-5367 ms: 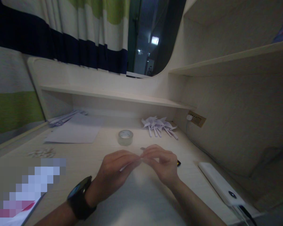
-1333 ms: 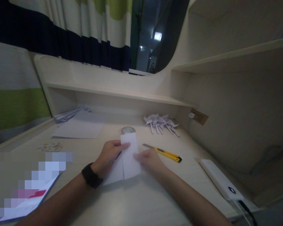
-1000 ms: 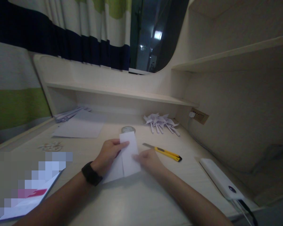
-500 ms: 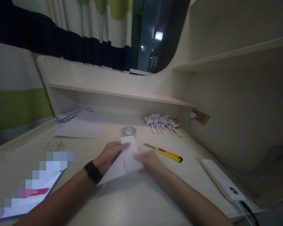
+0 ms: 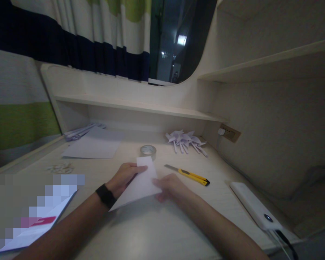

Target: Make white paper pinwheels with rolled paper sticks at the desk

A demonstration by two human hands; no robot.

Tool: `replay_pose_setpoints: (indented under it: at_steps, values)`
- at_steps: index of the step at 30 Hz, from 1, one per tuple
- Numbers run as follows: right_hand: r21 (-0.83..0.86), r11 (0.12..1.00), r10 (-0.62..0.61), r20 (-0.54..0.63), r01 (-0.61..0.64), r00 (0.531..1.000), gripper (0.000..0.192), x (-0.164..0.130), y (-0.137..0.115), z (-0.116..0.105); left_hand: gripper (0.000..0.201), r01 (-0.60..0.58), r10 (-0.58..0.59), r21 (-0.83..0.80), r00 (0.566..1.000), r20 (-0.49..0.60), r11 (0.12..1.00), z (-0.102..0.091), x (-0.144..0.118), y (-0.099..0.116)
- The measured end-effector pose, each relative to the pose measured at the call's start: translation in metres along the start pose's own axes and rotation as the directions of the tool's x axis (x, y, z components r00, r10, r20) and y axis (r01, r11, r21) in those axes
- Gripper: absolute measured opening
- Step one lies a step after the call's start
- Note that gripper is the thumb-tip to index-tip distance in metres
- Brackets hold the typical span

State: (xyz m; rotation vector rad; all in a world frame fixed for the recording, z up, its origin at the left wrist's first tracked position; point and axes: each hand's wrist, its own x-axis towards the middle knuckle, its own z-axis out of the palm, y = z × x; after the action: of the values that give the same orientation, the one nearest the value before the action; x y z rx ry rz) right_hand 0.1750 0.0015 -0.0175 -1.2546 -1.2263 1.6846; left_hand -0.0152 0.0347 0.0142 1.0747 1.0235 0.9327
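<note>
Both hands pinch one white sheet of paper [image 5: 139, 185] low over the desk [image 5: 157, 231]: the left hand [image 5: 124, 177] grips its far left edge with the thumb on top and the fingers tucked beneath, and the right hand [image 5: 170, 186] closes thumb and fingers on its right edge. The sheet sits between them near the middle of the view, slanting down to a pointed corner at about 7 o'clock — that corner is close to the desk, though whether it touches is hard to tell. A dark watch [image 5: 105, 196] circles the left wrist.

At 3 o'clock from the hands, well apart, lies a white power bank [image 5: 253, 209] with a cable at its near end. Just beyond the right hand, at 2 o'clock, a yellow utility knife [image 5: 191, 175] lies flat with its blade out. At 12 o'clock, just past the sheet's far edge, sits a roll of clear tape [image 5: 147, 150]. Farther off at 1 o'clock is a heap of folded paper pinwheels [image 5: 185, 141] — and at 10 o'clock a flat stack of blank sheets [image 5: 93, 146] near the back shelf [image 5: 135, 105].
</note>
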Motion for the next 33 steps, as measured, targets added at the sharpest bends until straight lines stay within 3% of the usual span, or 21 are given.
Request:
replay_pose_setpoints:
  at_steps: [8, 18, 24, 28, 33]
  values:
    - [-0.042, 0.999, 0.010, -0.008, -0.011, 1.000, 0.038, -0.004, -0.004, 0.003, 0.023, -0.035, 0.036, 0.018, 0.999, -0.035, 0.999, 0.002, -0.004, 0.007]
    - [-0.186, 0.977, -0.108, -0.019, 0.103, 0.994, 0.049, -0.011, -0.012, 0.006, 0.019, -0.064, 0.066, 0.017, 0.994, -0.084, 0.998, -0.002, -0.001, 0.009]
    - [-0.276, 0.953, -0.106, 0.085, 0.126, 0.991, 0.050, -0.012, -0.015, -0.002, 0.018, -0.090, 0.091, 0.018, 0.993, -0.072, 0.996, -0.001, -0.002, 0.009]
    - [-0.179, 0.971, -0.158, 0.000, 0.156, 0.987, 0.052, -0.001, -0.010, -0.012, 0.019, -0.086, 0.086, -0.004, 0.996, 0.011, 0.996, 0.001, 0.000, 0.001]
    - [0.045, 0.965, -0.250, -0.123, 0.257, 0.960, 0.037, 0.015, 0.001, -0.014, 0.022, -0.054, 0.054, -0.008, 0.996, 0.076, 0.999, 0.008, 0.001, -0.013]
